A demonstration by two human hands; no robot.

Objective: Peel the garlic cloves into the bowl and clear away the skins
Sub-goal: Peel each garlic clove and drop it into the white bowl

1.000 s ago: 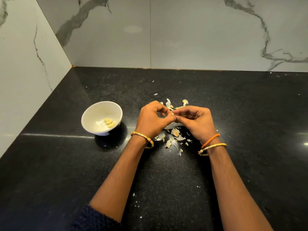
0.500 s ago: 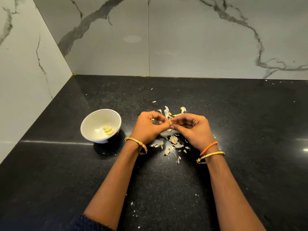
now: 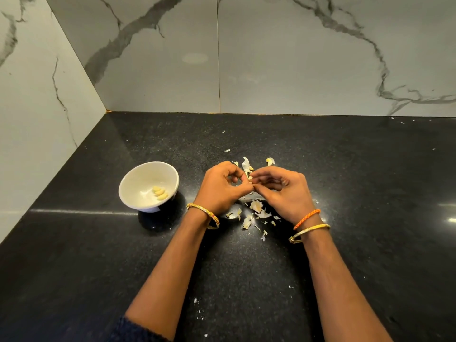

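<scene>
My left hand (image 3: 220, 187) and right hand (image 3: 283, 191) pinch together on a garlic clove (image 3: 249, 176) over scattered skins (image 3: 256, 213) mid-counter (image 3: 370, 193), the bowl (image 3: 133, 183) nearer its marble-walled left corner.

Dim, sharp, glare streaks, wide-angle bowing

A home kitchen: a polished black granite countertop (image 3: 345, 193) meets a marble-veined tile backsplash (image 3: 283, 58) in a corner, with a white bowl (image 3: 138, 183) of peeled garlic cloves (image 3: 160, 192) and garlic skins (image 3: 256, 213).
</scene>
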